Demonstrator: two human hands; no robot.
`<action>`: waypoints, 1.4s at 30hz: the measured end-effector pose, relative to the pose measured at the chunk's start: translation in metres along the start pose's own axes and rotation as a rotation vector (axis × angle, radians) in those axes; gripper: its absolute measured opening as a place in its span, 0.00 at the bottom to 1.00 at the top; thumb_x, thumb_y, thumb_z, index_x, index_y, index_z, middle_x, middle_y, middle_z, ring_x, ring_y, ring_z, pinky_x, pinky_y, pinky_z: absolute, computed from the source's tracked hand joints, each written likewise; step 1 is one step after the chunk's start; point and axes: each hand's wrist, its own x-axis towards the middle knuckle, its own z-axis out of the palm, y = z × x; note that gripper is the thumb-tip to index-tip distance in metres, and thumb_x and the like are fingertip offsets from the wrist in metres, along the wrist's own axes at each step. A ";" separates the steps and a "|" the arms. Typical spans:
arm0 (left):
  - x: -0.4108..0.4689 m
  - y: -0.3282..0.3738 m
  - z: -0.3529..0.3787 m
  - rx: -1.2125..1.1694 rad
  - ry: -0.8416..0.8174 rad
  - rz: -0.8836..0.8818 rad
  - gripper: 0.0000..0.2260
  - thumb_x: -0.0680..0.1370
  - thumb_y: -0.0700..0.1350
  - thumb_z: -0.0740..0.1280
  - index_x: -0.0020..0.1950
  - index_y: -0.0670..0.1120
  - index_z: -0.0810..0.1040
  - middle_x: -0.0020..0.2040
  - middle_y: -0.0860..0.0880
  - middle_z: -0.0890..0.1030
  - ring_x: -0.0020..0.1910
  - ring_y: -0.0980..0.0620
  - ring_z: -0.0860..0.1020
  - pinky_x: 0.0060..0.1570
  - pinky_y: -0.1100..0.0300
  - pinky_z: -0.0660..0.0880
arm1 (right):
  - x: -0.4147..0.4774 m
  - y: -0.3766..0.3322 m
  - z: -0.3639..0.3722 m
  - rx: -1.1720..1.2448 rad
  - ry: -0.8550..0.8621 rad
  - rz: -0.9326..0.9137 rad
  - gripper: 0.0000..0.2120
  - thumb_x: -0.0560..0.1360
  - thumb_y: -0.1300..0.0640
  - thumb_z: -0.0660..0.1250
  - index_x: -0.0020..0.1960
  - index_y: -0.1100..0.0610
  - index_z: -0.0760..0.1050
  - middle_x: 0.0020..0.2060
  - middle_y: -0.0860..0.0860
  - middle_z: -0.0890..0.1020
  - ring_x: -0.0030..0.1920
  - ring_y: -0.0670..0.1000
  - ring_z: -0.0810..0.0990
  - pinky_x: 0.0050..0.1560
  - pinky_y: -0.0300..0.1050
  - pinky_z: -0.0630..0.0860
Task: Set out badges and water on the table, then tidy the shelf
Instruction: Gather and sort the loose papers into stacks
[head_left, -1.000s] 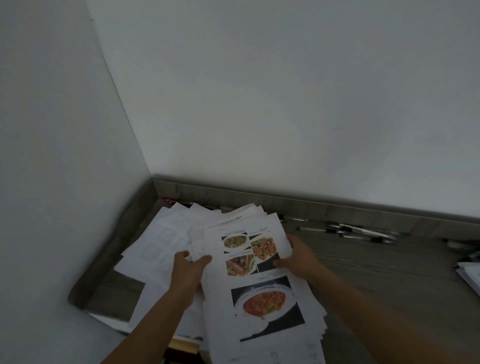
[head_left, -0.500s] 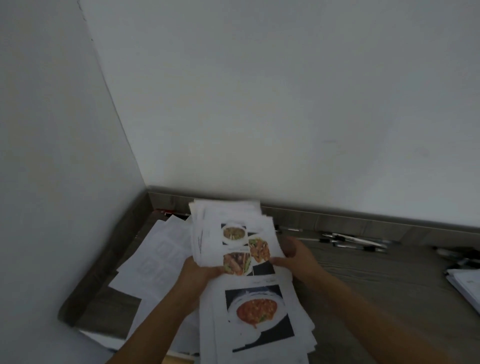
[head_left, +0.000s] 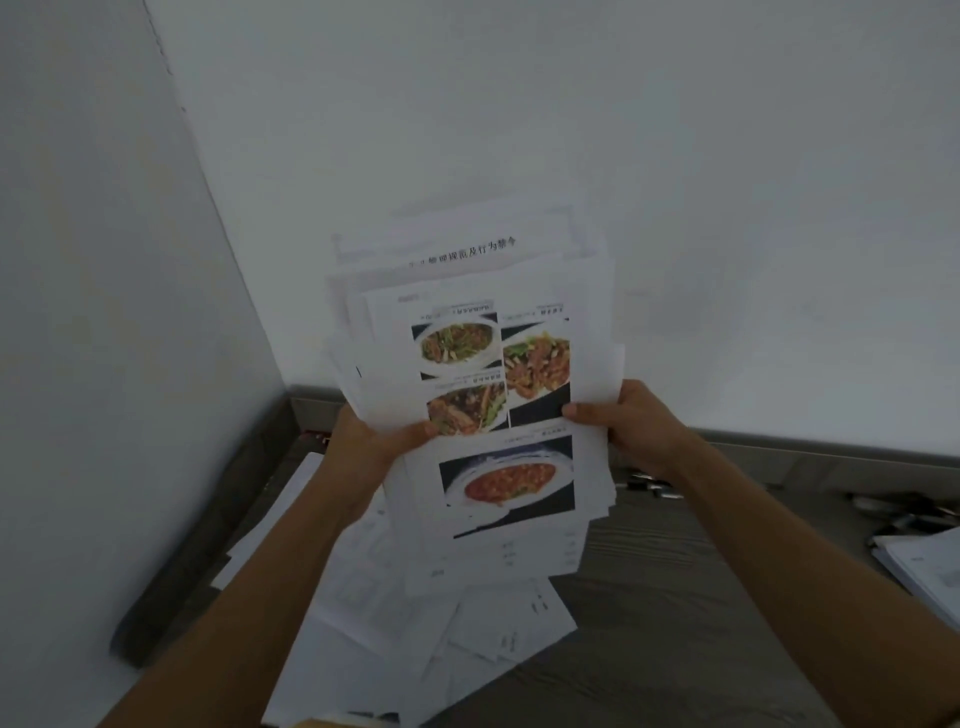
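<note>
A thick stack of printed papers (head_left: 483, 364), its top sheet showing photos of food dishes, stands tilted up off the grey wooden shelf (head_left: 649, 623). My left hand (head_left: 374, 436) grips the stack's left edge, thumb across the front. On the opposite edge my right hand (head_left: 628, 423) holds the stack the same way. More loose sheets (head_left: 415, 597) lie spread on the shelf under and in front of the raised stack.
White walls meet in a corner at the left and behind. Several pens (head_left: 649, 486) lie along the shelf's back ledge. Another pile of papers (head_left: 924, 571) sits at the right edge, with dark small items (head_left: 904, 512) behind it.
Both hands have gathered the papers that lay flat on the shelf and lifted them upright toward the wall. The view has moved closer.
</note>
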 end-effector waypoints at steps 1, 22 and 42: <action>-0.002 -0.004 -0.001 0.024 -0.025 0.010 0.25 0.62 0.42 0.80 0.58 0.51 0.81 0.57 0.44 0.82 0.57 0.43 0.81 0.53 0.42 0.78 | -0.001 0.007 -0.002 -0.017 0.003 0.008 0.18 0.66 0.59 0.75 0.54 0.64 0.80 0.50 0.59 0.85 0.52 0.61 0.83 0.48 0.51 0.82; -0.005 -0.045 0.014 0.042 0.068 -0.156 0.12 0.71 0.35 0.73 0.52 0.47 0.81 0.50 0.44 0.85 0.49 0.44 0.83 0.48 0.48 0.81 | -0.003 0.005 -0.001 0.142 -0.099 -0.003 0.35 0.57 0.50 0.83 0.61 0.58 0.78 0.58 0.61 0.81 0.57 0.62 0.81 0.53 0.61 0.79; -0.002 -0.030 0.048 0.067 -0.080 -0.002 0.15 0.66 0.36 0.77 0.51 0.44 0.83 0.49 0.48 0.85 0.49 0.49 0.84 0.47 0.55 0.81 | -0.029 0.036 -0.023 -0.007 0.044 -0.053 0.21 0.69 0.63 0.74 0.61 0.59 0.78 0.55 0.58 0.83 0.56 0.60 0.82 0.54 0.59 0.79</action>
